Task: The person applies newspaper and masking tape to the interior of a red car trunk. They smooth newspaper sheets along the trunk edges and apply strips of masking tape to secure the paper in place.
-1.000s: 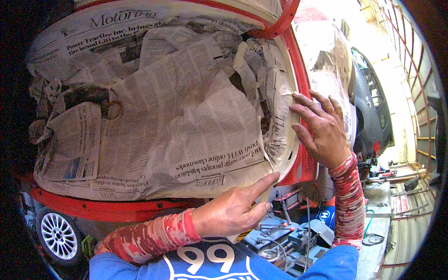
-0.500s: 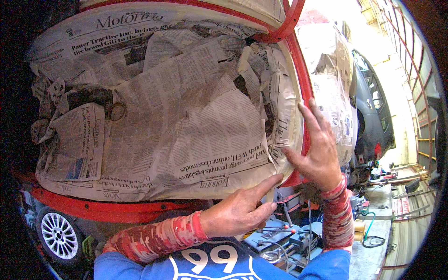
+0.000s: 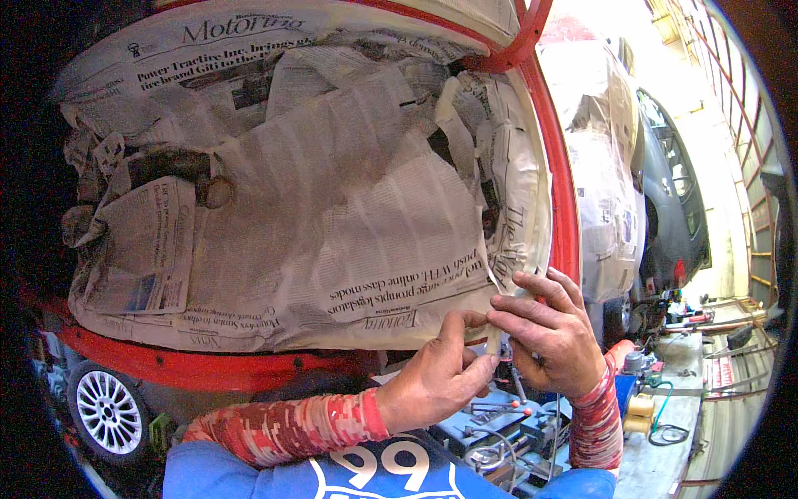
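Observation:
A short pale strip of masking tape [image 3: 494,339] stands out at the lower right corner of the papered opening. My left hand [image 3: 436,373] pinches it, thumb and forefinger closed around the strip. Close against it, my right hand [image 3: 555,339] has its index fingertip at the same strip, with its thumb mostly hidden; the other fingers are bent over the taped edge. Sheets of newspaper [image 3: 349,224] cover the opening of a red car body, and pale tape borders them along the red frame [image 3: 564,191].
A spoked wheel [image 3: 108,413] is at the lower left. Below my hands is blue machinery [image 3: 465,431]. On the right are a paper-covered vehicle [image 3: 600,191], a dark car [image 3: 675,183], and a workbench [image 3: 677,395] with a coiled cable [image 3: 667,434].
My right hand has slid down from the frame's side to the corner, its fingers drawing in beside my left hand. My left hand's pointing forefinger has bent into a pinch.

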